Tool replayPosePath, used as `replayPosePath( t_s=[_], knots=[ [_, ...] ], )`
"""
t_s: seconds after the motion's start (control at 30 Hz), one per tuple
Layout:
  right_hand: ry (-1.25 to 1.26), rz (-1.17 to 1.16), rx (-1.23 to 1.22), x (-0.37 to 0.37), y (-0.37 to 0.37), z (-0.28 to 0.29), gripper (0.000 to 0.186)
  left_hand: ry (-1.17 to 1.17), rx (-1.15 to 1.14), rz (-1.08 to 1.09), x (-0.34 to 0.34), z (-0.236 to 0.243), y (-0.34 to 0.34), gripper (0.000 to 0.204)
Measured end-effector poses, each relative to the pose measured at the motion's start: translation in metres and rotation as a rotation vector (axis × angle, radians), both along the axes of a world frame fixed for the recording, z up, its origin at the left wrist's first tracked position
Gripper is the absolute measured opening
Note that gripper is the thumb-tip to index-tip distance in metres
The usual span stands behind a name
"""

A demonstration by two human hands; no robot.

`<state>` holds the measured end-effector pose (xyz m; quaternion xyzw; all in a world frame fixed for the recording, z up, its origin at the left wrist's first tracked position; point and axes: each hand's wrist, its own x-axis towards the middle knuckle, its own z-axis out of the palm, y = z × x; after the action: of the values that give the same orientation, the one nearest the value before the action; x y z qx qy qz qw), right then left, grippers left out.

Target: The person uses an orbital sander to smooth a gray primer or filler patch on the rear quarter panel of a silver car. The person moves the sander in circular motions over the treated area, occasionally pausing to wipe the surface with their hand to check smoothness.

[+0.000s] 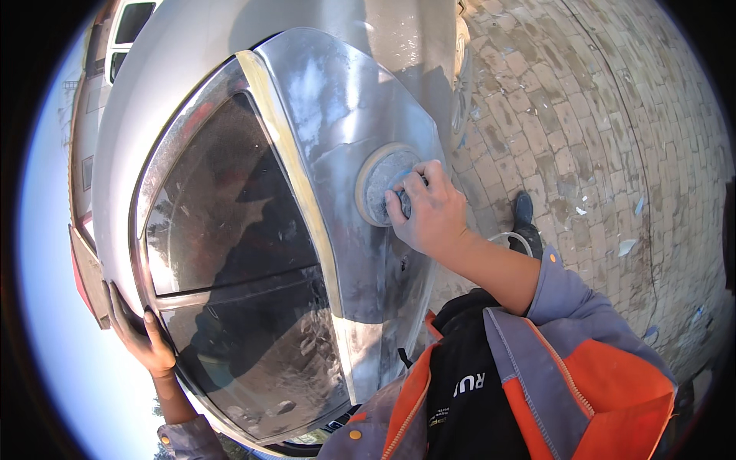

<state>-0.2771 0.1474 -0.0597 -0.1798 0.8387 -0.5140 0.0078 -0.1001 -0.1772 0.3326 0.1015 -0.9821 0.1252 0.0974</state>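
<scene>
My right hand (435,215) grips a round, dusty grey sanding pad (377,184), its fingers curled over the top. The pad lies against a shiny, bare-looking grey door panel (330,100) of a silver car. My left hand (138,337) rests with fingers stretched on the car's roof edge, beside the dark side window (238,207). Along the bottom of that window runs a yellowish, tape-like strip (295,172), between the glass and the panel. How the fingertips hold the pad is partly hidden.
Brick paving (567,138) with scattered pale scraps lies to the right of the car. A dark shoe (524,211) stands on it, and a thin pale loop (512,239) shows beside my right forearm. A building (88,169) rises beyond the roof.
</scene>
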Motion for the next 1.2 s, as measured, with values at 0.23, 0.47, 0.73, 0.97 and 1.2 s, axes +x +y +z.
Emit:
replayPosePath(
  t_s=[0.23, 0.47, 0.73, 0.97, 1.2],
  knots=[
    [0.17, 0.154, -0.046, 0.019, -0.002, 0.017, 0.021, -0.003, 0.015, 0.016, 0.0, -0.001, 0.0, 0.075],
    [0.151, 0.127, 0.141, -0.047, -0.009, 0.028, 0.025, 0.004, 0.036, 0.008, 0.0, 0.0, 0.001, 0.075],
    [0.156, 0.309, 0.451, -0.077, -0.01, 0.06, 0.025, -0.047, -0.102, 0.02, 0.0, 0.006, 0.003, 0.077],
    [0.164, 0.386, 0.528, -0.083, -0.013, 0.07, 0.038, -0.051, -0.145, 0.023, -0.003, 0.008, 0.005, 0.08],
    [0.248, 0.322, 0.614, -0.086, -0.018, 0.086, 0.045, -0.063, -0.164, 0.043, -0.005, 0.008, 0.008, 0.081]
  ],
)
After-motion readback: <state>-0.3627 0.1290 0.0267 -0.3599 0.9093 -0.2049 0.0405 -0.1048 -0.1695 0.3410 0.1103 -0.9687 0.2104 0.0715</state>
